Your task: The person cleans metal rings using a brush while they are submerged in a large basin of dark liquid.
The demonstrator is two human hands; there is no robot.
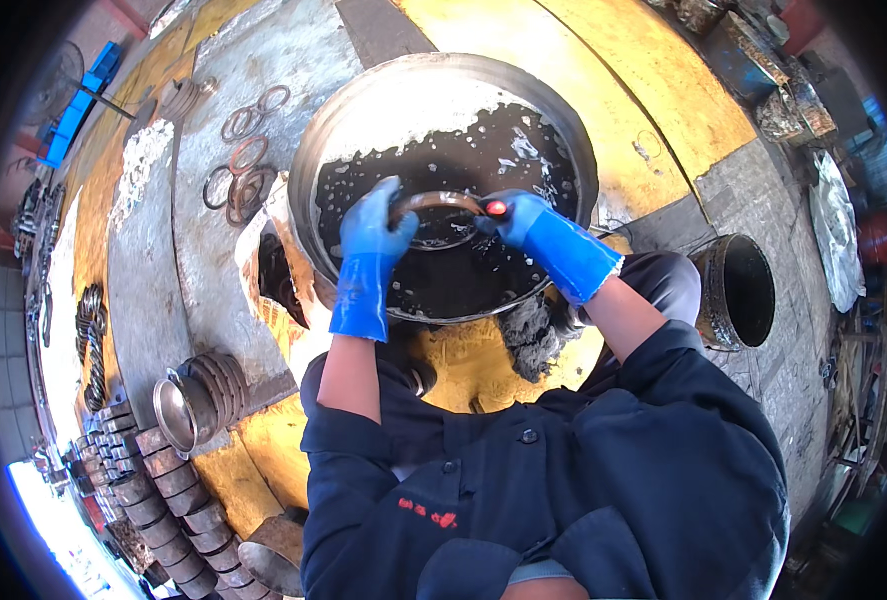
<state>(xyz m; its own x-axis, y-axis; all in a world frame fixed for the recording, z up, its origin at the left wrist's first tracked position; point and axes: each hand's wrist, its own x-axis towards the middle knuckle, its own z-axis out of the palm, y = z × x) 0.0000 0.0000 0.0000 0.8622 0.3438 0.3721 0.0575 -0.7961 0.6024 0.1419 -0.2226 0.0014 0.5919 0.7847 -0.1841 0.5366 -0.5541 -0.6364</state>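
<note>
A large round metal basin (313, 160) holds dark liquid with white foam. Over it I hold a brown metal ring (441, 200) with both hands, which wear blue rubber gloves. My left hand (375, 232) grips the ring's left side. My right hand (515, 218) grips its right side, with a small red object (496, 208) pressed against the ring at the fingers. The ring's lower edge dips toward the dark liquid.
Several loose metal rings (243, 170) lie on the floor left of the basin. Stacked metal bowls (198, 400) and rows of cylinders (153, 490) sit at the lower left. A dark bucket (738, 292) stands to the right. A dirty rag (533, 335) hangs at the basin's near rim.
</note>
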